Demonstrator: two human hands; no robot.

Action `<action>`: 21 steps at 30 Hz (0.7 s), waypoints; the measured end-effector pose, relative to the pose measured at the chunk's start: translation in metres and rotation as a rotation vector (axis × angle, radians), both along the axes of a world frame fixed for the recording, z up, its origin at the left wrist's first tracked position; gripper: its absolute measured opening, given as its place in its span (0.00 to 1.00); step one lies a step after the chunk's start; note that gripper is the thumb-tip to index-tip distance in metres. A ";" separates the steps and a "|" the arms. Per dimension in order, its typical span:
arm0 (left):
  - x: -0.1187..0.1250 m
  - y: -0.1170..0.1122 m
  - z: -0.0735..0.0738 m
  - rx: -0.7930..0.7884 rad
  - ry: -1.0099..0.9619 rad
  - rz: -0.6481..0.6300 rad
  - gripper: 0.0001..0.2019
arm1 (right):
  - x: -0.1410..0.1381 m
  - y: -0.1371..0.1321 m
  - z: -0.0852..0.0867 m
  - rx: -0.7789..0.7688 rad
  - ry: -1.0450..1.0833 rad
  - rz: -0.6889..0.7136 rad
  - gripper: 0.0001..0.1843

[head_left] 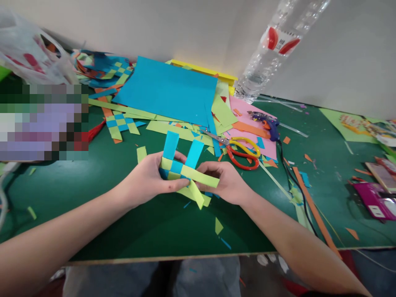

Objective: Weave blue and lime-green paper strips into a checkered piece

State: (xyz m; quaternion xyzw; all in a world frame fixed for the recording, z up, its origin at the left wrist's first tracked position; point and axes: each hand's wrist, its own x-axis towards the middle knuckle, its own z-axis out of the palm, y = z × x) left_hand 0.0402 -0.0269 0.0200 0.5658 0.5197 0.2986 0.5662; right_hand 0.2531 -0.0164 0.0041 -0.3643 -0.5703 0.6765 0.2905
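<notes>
A small weave of blue and light-green paper strips is held just above the green table, with loose strip ends sticking out at the top, right and bottom. My left hand grips its left side, the thumb lying across the front near the lower edge. At the right side, my right hand has its fingers curled behind the green strip ends. What its fingertips pinch is partly hidden by those strips. Scissors with one yellow and one red handle lie beyond my right hand.
A large blue sheet covers other papers at the back. A blue glue gun rests on pink paper, its black cord trailing right. A clear plastic bottle stands by the wall. Another woven piece and many scraps lie around.
</notes>
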 end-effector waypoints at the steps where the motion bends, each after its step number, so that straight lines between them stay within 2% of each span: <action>1: 0.000 0.000 0.000 0.011 0.008 -0.004 0.20 | 0.000 0.000 0.000 -0.009 0.007 0.000 0.17; 13: -0.001 0.000 -0.001 0.012 0.014 -0.019 0.21 | -0.002 0.000 0.009 -0.010 0.001 0.037 0.19; 21: -0.002 0.001 0.000 0.102 0.106 -0.050 0.19 | 0.000 -0.001 0.001 0.020 -0.015 0.043 0.18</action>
